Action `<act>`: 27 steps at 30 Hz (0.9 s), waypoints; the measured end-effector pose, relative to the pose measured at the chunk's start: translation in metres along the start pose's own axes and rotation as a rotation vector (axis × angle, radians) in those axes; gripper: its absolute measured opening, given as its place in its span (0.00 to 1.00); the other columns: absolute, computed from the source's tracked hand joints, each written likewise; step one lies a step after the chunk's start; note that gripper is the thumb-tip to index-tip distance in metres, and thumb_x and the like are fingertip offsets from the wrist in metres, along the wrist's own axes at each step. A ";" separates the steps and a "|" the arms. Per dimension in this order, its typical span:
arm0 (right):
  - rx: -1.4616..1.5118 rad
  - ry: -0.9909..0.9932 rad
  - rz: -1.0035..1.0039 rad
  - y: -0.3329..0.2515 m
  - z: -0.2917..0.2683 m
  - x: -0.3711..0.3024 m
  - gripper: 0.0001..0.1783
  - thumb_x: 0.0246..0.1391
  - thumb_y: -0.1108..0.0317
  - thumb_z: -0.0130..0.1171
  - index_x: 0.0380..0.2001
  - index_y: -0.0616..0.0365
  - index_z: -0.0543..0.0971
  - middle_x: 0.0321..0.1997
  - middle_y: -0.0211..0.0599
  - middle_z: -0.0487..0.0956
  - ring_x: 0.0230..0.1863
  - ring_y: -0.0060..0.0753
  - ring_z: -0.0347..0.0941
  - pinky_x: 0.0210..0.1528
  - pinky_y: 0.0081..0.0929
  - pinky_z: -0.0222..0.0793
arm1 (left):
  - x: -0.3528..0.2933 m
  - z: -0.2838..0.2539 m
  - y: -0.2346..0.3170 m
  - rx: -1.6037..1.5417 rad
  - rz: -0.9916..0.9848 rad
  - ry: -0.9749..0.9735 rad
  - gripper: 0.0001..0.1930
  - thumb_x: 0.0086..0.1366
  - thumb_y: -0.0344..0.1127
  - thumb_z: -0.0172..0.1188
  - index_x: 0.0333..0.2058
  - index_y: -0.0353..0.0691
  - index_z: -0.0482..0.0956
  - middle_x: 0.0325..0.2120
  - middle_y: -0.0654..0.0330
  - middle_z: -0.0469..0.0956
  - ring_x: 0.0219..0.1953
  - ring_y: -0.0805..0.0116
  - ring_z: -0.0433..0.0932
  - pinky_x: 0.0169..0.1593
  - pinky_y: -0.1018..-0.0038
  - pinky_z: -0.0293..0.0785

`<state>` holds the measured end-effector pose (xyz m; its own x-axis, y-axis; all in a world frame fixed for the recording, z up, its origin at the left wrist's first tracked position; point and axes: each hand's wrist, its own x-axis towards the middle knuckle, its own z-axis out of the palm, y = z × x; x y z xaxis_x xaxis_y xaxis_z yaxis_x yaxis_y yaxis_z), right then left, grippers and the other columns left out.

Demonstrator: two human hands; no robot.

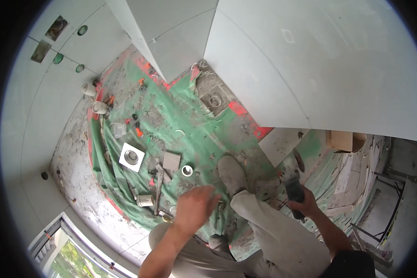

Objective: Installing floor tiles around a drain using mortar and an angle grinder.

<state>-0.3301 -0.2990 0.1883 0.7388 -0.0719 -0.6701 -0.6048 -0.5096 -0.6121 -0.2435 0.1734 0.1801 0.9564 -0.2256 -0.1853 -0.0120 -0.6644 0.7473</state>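
My right hand (pixel 306 205) is wrapped round the dark body of an angle grinder (pixel 292 183), held above the floor beside my right leg. The grinder's pale metal head and disc point away from me. My left hand (pixel 197 209) is raised over the floor in front of my left knee, smeared by motion, so its fingers do not show clearly. Beyond it lie a small white ring-shaped roll (pixel 186 170), a grey-beige square tile (pixel 171 161) and a hammer-like tool (pixel 159 185). A white square plate with a round metal drain (pixel 131 157) rests farther left.
A dusty green sheet (pixel 171 125) covers much of the floor. A square recess with a round pipe (pixel 215 99) lies by the wall corner. White cups (pixel 99 108), orange clips (pixel 139 132) and a pale tile (pixel 280 143) are scattered about. A cardboard box (pixel 340 140) stands right.
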 end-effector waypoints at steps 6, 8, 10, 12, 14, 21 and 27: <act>-0.048 -0.225 -0.258 -0.111 0.058 0.101 0.34 0.52 0.55 0.83 0.57 0.61 0.81 0.46 0.42 0.87 0.44 0.35 0.82 0.53 0.40 0.80 | 0.001 0.045 0.038 -0.110 0.266 -0.248 0.12 0.72 0.43 0.71 0.42 0.43 0.82 0.30 0.55 0.83 0.34 0.47 0.86 0.37 0.53 0.82; 0.077 -0.323 -0.241 -0.135 0.069 0.114 0.35 0.52 0.54 0.83 0.57 0.61 0.81 0.46 0.44 0.87 0.45 0.37 0.82 0.54 0.41 0.80 | 0.012 0.052 0.059 -0.185 0.305 -0.150 0.11 0.71 0.42 0.73 0.43 0.44 0.82 0.30 0.56 0.83 0.33 0.48 0.86 0.36 0.53 0.82; -0.042 -0.293 -0.400 -0.151 0.087 0.134 0.36 0.50 0.53 0.83 0.57 0.63 0.81 0.46 0.45 0.87 0.46 0.37 0.82 0.55 0.41 0.79 | 0.010 0.071 0.064 -0.213 0.260 -0.105 0.12 0.70 0.42 0.73 0.44 0.44 0.82 0.33 0.56 0.83 0.35 0.49 0.86 0.38 0.54 0.83; -0.123 -0.252 -0.424 -0.143 0.105 0.148 0.37 0.50 0.53 0.83 0.57 0.63 0.81 0.46 0.44 0.86 0.46 0.36 0.82 0.55 0.41 0.79 | 0.017 0.089 0.061 -0.266 0.236 -0.060 0.13 0.69 0.41 0.74 0.45 0.44 0.81 0.35 0.56 0.83 0.37 0.49 0.86 0.40 0.54 0.83; -0.203 -0.225 -0.429 -0.144 0.121 0.155 0.37 0.50 0.52 0.83 0.57 0.64 0.81 0.46 0.43 0.86 0.46 0.35 0.81 0.56 0.40 0.79 | 0.020 0.102 0.059 -0.231 0.301 0.091 0.20 0.66 0.41 0.74 0.50 0.40 0.79 0.45 0.53 0.81 0.48 0.49 0.84 0.49 0.56 0.83; 0.048 -0.199 -0.440 -0.235 0.139 0.176 0.38 0.51 0.50 0.82 0.56 0.64 0.81 0.45 0.40 0.86 0.45 0.37 0.81 0.54 0.40 0.79 | 0.066 0.080 0.017 0.028 0.527 0.298 0.25 0.63 0.36 0.73 0.58 0.41 0.80 0.48 0.55 0.78 0.48 0.51 0.81 0.52 0.56 0.82; 0.001 -0.121 -0.561 -0.214 0.148 0.173 0.35 0.53 0.50 0.80 0.54 0.66 0.81 0.45 0.47 0.87 0.46 0.41 0.84 0.53 0.43 0.79 | 0.057 0.088 0.003 0.096 0.634 0.262 0.26 0.63 0.34 0.68 0.61 0.40 0.80 0.50 0.55 0.78 0.52 0.54 0.82 0.57 0.59 0.83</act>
<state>-0.1167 -0.0755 0.1411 0.9073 0.3083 -0.2860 -0.1303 -0.4405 -0.8882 -0.2145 0.0961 0.1155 0.7953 -0.4198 0.4373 -0.6058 -0.5241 0.5986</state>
